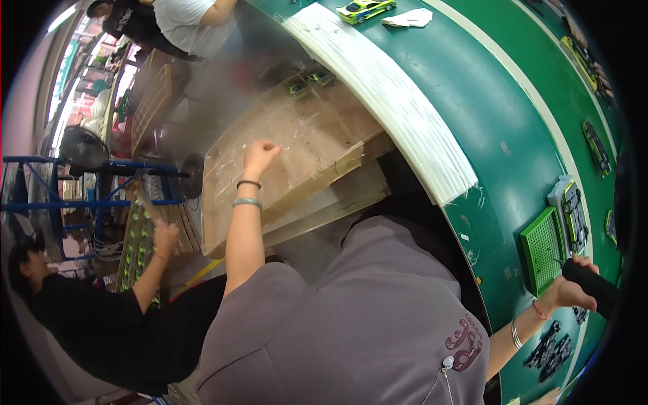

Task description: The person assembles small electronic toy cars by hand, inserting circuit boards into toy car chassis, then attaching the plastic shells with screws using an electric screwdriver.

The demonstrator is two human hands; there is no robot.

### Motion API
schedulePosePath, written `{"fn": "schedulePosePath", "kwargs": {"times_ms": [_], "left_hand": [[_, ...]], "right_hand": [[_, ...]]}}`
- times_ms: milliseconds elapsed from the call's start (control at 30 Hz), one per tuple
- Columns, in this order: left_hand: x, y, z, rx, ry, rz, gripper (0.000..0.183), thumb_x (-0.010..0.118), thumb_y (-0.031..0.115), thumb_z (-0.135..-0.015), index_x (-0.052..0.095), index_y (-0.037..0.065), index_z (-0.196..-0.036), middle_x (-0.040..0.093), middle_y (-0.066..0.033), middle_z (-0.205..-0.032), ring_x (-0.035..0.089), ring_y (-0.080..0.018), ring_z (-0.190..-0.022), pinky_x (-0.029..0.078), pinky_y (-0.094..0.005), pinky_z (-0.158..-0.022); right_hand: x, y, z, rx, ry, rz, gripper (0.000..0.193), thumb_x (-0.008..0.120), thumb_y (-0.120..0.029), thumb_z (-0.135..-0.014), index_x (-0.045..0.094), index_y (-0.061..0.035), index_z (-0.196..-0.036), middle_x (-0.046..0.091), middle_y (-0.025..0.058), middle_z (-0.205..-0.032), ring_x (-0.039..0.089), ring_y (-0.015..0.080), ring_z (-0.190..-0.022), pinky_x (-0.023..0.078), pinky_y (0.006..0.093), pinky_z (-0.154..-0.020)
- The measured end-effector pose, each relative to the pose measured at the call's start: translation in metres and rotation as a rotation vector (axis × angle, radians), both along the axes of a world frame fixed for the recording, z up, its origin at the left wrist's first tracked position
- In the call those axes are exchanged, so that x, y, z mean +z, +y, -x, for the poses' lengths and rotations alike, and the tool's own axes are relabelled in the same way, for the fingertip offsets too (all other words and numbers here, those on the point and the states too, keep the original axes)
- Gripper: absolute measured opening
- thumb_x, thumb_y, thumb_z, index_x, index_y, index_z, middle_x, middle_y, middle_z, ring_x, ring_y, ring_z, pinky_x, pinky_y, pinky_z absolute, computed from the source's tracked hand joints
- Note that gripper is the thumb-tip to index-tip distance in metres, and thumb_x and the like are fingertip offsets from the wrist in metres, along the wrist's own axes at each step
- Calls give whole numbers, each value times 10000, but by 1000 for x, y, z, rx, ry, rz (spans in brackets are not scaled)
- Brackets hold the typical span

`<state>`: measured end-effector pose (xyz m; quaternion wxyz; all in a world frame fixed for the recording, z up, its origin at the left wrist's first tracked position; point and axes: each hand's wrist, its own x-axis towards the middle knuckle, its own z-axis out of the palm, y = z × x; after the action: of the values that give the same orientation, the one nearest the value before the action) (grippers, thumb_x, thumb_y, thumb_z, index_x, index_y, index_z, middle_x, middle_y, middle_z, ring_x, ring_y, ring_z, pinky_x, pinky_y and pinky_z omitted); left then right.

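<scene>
Apart, left hand (262, 156) curls over box (304, 145); right hand (569, 294) grips black tool (602, 290). Nearer the right, toy car (575, 217) points lengthwise toward it.

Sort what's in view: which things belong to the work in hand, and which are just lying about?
Likely in use:
- black tool, in the right hand
- green perforated tray
- upturned toy car
- partitioned box, below the left hand

Probably incidental:
- crumpled white cloth
- background fan
</scene>
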<state>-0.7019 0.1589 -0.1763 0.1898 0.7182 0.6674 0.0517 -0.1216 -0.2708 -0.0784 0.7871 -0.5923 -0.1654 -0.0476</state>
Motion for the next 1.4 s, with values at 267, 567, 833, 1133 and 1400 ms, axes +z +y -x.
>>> {"fn": "schedulePosePath", "kwargs": {"times_ms": [267,567,833,1133,1400], "left_hand": [[-111,-93,20,120,80,-303,281,621,320,-738,595,92,-901,576,-91,-954,543,-289,-970,308,-594,-904],[-113,-123,47,-21,134,-178,319,573,285,-801,519,61,-1021,495,-127,-1034,481,-331,-1050,204,-679,-959],[-90,-159,4,-77,240,-453,376,602,254,-772,508,40,-1067,417,-235,-1211,409,-373,-1122,302,-536,-973],[-69,-267,-54,145,-557,583,303,474,247,-871,562,-33,-947,606,-169,-932,573,-271,-907,433,-344,-837],[-52,-253,-103,490,-942,858,411,456,372,-916,575,39,-1126,611,-93,-1095,579,-223,-958,442,-333,-884]], "right_hand": [[-8,-4,-4,45,21,-70,1016,370,-937,-454,503,0,-822,479,106,-734,476,224,-683,433,341,-697],[-5,0,0,45,-17,-56,1007,391,-929,-456,490,5,-818,476,106,-728,484,217,-679,440,322,-676],[-4,-1,-5,-84,-61,-10,1034,343,-945,-462,481,21,-805,464,112,-718,479,222,-658,434,326,-652],[-11,-4,-35,31,-59,2,1037,303,-950,-468,494,24,-766,467,121,-726,493,226,-676,463,330,-676],[0,8,-7,-27,-136,33,791,182,-698,-803,491,25,-720,493,140,-633,515,239,-597,460,316,-635]]}}
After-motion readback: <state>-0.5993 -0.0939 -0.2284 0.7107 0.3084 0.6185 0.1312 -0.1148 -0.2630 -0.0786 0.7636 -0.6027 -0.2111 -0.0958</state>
